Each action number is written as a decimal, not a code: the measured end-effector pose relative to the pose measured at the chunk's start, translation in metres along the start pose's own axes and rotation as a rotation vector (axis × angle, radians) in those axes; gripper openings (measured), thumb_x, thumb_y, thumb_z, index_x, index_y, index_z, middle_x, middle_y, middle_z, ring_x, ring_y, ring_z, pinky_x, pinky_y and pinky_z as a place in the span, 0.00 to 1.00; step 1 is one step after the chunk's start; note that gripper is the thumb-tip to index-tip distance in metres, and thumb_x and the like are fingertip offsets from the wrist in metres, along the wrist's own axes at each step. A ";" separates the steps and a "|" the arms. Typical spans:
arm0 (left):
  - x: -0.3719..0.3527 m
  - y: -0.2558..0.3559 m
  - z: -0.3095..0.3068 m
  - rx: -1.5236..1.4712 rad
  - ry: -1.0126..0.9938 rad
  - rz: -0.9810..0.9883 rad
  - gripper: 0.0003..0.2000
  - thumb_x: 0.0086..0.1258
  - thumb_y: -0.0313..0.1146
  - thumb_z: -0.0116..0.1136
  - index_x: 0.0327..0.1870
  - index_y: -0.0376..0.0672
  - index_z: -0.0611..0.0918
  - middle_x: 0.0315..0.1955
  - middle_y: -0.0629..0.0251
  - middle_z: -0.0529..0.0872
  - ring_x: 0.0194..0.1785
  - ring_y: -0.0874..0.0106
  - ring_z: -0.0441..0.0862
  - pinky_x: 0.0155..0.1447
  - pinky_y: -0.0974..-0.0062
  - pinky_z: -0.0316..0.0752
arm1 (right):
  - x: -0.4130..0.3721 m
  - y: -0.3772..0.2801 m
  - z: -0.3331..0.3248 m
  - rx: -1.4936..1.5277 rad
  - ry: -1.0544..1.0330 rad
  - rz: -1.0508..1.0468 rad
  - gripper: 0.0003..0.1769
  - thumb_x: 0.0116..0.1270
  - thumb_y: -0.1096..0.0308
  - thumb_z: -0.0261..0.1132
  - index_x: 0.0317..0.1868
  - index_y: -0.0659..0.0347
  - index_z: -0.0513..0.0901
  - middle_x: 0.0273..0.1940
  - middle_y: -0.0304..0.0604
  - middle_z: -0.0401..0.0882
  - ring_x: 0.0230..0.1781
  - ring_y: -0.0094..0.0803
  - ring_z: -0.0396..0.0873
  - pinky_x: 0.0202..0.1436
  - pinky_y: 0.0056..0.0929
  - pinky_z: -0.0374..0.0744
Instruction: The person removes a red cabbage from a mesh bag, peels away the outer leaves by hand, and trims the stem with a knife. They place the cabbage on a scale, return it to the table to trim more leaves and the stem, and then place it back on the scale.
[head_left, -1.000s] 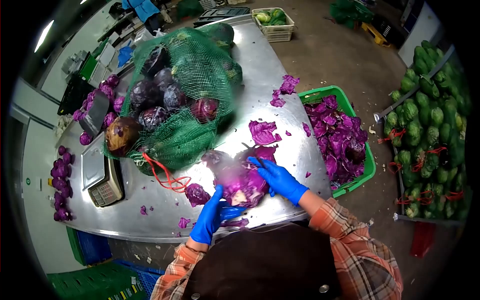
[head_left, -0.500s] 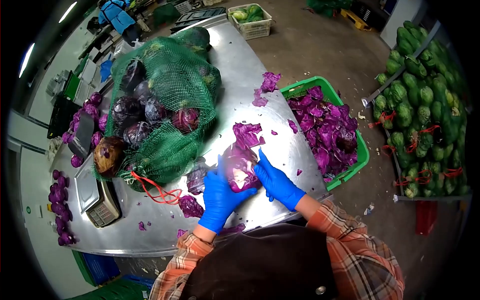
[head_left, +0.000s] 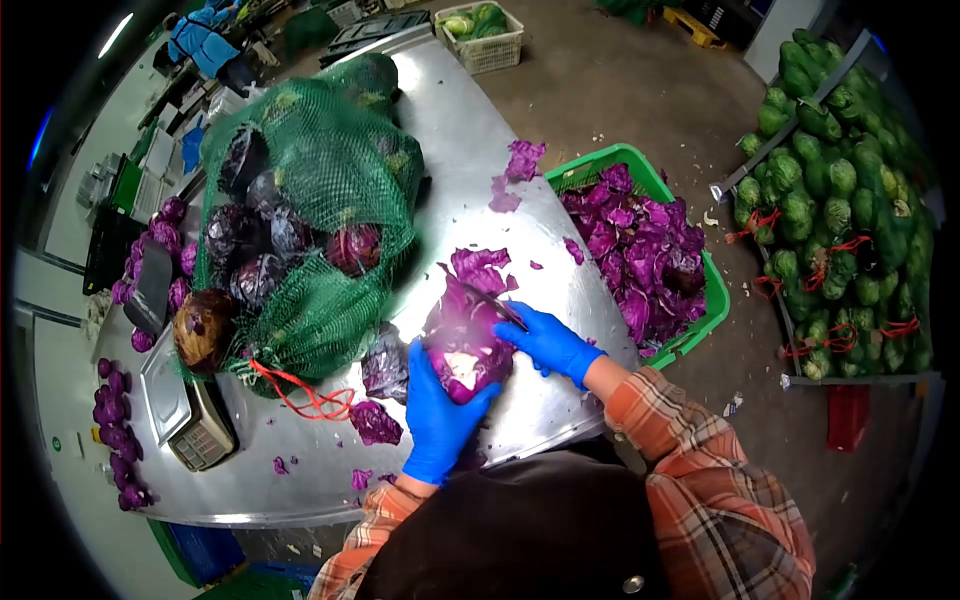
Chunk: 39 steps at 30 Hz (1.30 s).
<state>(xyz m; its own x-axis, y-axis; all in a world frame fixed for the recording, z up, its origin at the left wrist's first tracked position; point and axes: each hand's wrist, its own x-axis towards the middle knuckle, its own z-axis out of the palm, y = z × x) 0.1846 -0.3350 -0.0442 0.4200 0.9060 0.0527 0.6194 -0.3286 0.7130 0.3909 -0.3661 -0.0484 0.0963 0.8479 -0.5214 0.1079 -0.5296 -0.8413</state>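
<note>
A red cabbage (head_left: 462,345) rests on the metal table, its pale cut stem end turned toward me. My left hand (head_left: 437,418), in a blue glove, is wrapped round its near left side, thumb under the stem end. My right hand (head_left: 548,345), gloved the same, is closed at the cabbage's right edge, pinching a dark outer leaf (head_left: 510,316) that lifts away from the head. Loose purple leaves (head_left: 480,268) lie just beyond the cabbage. To the left of it are a dark leafy piece (head_left: 385,365) and a torn purple leaf (head_left: 375,423).
A green mesh sack (head_left: 330,200) of red cabbages with a red tie (head_left: 300,395) fills the table's left. Beside it stands a scale (head_left: 200,440). At right is a green crate (head_left: 715,300) of purple leaves. Sacked green cabbages (head_left: 820,220) stand farther right; a person (head_left: 205,45) is far back.
My right hand has closed on an outer leaf and pulls it outward from the cabbage's right side. My left hand still grips the head. The whole view has shifted slightly.
</note>
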 end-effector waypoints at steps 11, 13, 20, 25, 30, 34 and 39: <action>-0.029 -0.055 -0.026 -0.456 -0.198 -0.002 0.58 0.47 0.40 0.80 0.76 0.39 0.49 0.72 0.50 0.57 0.74 0.58 0.59 0.75 0.62 0.58 | 0.011 0.022 -0.008 -0.030 0.048 0.165 0.31 0.66 0.45 0.62 0.65 0.51 0.71 0.30 0.42 0.76 0.22 0.30 0.76 0.23 0.31 0.76; -0.029 -0.042 -0.021 -0.494 -0.122 -0.079 0.57 0.48 0.41 0.80 0.76 0.39 0.50 0.71 0.50 0.59 0.72 0.58 0.61 0.74 0.62 0.60 | 0.007 0.021 -0.005 -0.591 0.474 -0.299 0.36 0.68 0.44 0.60 0.70 0.50 0.64 0.39 0.50 0.80 0.34 0.44 0.82 0.36 0.40 0.80; -0.012 -0.012 0.002 -0.233 0.065 -0.070 0.54 0.44 0.50 0.79 0.69 0.32 0.60 0.61 0.45 0.71 0.63 0.54 0.72 0.67 0.61 0.68 | -0.013 -0.014 0.012 -0.738 0.074 -0.562 0.36 0.71 0.48 0.56 0.74 0.50 0.56 0.61 0.54 0.71 0.49 0.54 0.80 0.52 0.43 0.78; -0.008 -0.006 -0.001 -0.094 0.011 -0.027 0.55 0.45 0.48 0.80 0.70 0.32 0.59 0.64 0.46 0.68 0.65 0.56 0.70 0.68 0.64 0.67 | 0.007 -0.019 0.008 -0.715 -0.026 -0.457 0.29 0.72 0.46 0.53 0.66 0.53 0.70 0.53 0.51 0.80 0.44 0.52 0.81 0.51 0.42 0.78; -0.001 -0.010 -0.008 -0.225 -0.084 -0.011 0.53 0.44 0.45 0.81 0.70 0.36 0.61 0.64 0.49 0.68 0.65 0.57 0.70 0.69 0.63 0.67 | 0.018 -0.020 0.007 -0.672 -0.039 -0.485 0.30 0.70 0.44 0.54 0.64 0.55 0.72 0.52 0.52 0.81 0.48 0.51 0.81 0.55 0.41 0.78; 0.001 -0.017 -0.007 -0.182 -0.065 0.148 0.51 0.41 0.48 0.81 0.69 0.40 0.65 0.64 0.50 0.71 0.66 0.53 0.69 0.69 0.60 0.65 | 0.038 -0.018 0.007 -0.597 0.004 -0.331 0.28 0.66 0.49 0.59 0.60 0.58 0.75 0.51 0.56 0.81 0.49 0.52 0.81 0.55 0.43 0.78; -0.001 -0.039 -0.025 -0.311 -0.230 0.279 0.51 0.41 0.47 0.81 0.69 0.41 0.66 0.69 0.51 0.65 0.73 0.54 0.61 0.75 0.58 0.58 | 0.059 -0.009 -0.014 -0.425 0.102 -0.245 0.22 0.65 0.51 0.59 0.48 0.60 0.82 0.39 0.59 0.83 0.42 0.54 0.81 0.49 0.43 0.77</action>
<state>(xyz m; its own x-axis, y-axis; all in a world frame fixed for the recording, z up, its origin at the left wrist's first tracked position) 0.1435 -0.3163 -0.0549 0.6994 0.7008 0.1407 0.2489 -0.4234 0.8711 0.4097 -0.3118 -0.0691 0.1112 0.9532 -0.2811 0.5310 -0.2961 -0.7940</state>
